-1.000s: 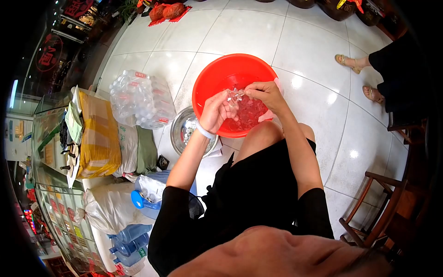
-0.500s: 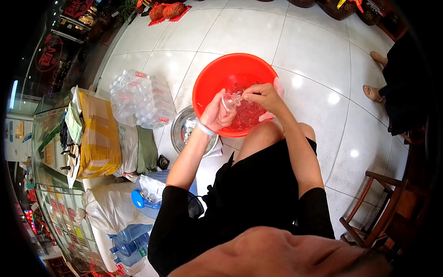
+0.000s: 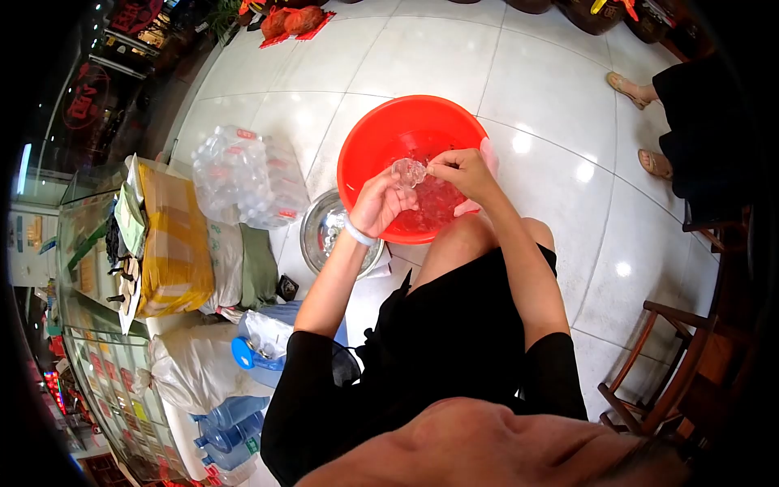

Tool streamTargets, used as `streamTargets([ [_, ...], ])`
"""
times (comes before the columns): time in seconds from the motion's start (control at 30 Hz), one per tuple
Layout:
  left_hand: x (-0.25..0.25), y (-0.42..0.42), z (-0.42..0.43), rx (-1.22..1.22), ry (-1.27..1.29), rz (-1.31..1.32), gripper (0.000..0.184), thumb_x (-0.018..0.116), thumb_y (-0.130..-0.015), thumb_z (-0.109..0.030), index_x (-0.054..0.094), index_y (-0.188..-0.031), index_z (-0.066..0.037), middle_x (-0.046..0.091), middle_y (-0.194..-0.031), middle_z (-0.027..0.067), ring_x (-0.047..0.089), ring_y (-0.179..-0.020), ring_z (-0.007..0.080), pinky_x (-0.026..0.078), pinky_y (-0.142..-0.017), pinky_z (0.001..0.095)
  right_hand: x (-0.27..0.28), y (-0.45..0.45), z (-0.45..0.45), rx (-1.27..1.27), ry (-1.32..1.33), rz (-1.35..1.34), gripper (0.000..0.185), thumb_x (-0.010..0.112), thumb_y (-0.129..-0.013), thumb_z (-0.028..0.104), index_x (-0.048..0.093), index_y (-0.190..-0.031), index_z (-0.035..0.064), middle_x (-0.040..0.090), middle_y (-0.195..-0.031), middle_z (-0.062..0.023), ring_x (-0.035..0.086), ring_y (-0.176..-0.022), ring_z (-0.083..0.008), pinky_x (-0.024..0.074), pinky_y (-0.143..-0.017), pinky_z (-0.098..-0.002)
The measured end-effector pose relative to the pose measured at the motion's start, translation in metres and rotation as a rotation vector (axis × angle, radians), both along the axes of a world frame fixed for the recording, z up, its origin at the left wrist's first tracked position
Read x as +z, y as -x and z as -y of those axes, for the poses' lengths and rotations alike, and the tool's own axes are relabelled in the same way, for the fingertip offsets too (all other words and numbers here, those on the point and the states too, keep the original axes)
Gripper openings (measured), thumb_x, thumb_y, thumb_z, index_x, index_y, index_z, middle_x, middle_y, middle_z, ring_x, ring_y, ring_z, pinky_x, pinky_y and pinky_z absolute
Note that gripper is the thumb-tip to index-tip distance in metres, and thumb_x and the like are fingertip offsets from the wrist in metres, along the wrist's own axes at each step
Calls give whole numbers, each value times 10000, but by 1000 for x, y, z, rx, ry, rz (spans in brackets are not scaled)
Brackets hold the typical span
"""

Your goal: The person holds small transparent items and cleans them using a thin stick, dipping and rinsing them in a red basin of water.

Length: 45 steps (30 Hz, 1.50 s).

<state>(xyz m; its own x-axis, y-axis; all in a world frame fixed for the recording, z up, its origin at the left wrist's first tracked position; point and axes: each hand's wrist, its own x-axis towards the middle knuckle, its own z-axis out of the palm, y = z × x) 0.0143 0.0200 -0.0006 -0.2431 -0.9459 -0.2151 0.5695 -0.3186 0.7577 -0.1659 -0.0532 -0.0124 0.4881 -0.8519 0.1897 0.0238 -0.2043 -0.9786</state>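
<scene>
My left hand (image 3: pixel 381 203) holds a small clear object (image 3: pixel 409 171), round like a little glass cup or lid, over the red basin (image 3: pixel 363 134). Its exact kind is too small to tell. My right hand (image 3: pixel 464 172) is closed in a pinch at the right edge of the clear object; whatever is between the fingertips is hidden. Inside the basin, between my knees and the tiles, lie water and clear pieces with dark specks. Left of it stands a metal bowl (image 3: pixel 311 243) with several small clear pieces in it.
Shrink-wrapped bottles (image 3: pixel 247 174) stand left of the basin, near a taped carton (image 3: pixel 172 235). A blue-capped water jug (image 3: pixel 272 345) is by my left arm. At right are another person's sandalled feet (image 3: pixel 656 164) and a wooden chair (image 3: pixel 661 381).
The clear object has turned in my left hand, showing its round face more. My left fingers have loosened beneath it. At right, the other person's feet have shifted left.
</scene>
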Motion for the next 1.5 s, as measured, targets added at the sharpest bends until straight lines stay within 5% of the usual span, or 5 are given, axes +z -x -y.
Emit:
streamTargets([
  [0.27,-1,-4,-2,-29,-17,-19,313,392,-898,-231,485,-1073,12,583,-908,126,516,-604,133,460,-591,284,-8,-2,-1,96,130,92,153,520,-788,113,595,-834,-13,614,-742,-69,548,-671,-92,425,-615,-223],
  [0.33,-4,-5,-2,-30,-10,-30,322,391,-899,-239,482,-1081,11,584,-918,126,517,-621,131,455,-600,277,-4,1,-2,146,55,49,150,502,-837,108,578,-928,15,580,-885,-39,512,-766,-66,411,-643,-205],
  [0.63,-6,-5,-5,-8,28,-80,334,412,-895,-220,444,-1148,-3,566,-1001,121,522,-704,124,449,-662,269,6,4,-4,8,-109,41,127,568,-766,122,603,-756,1,582,-607,-23,518,-586,-72,403,-552,-214],
  [1.03,-11,1,-1,-6,84,-218,311,470,-868,-130,429,-1160,-34,545,-1049,104,541,-776,157,480,-723,315,9,3,-2,71,-480,238,129,577,-781,132,623,-768,12,564,-621,-4,418,-500,-30,307,-449,-170],
  [1.5,-2,6,-5,93,123,-21,380,482,-787,-3,431,-1164,-9,545,-1041,114,554,-790,178,485,-713,313,12,4,-3,98,-399,203,126,566,-790,127,617,-774,13,553,-620,-1,428,-522,-41,322,-474,-177],
])
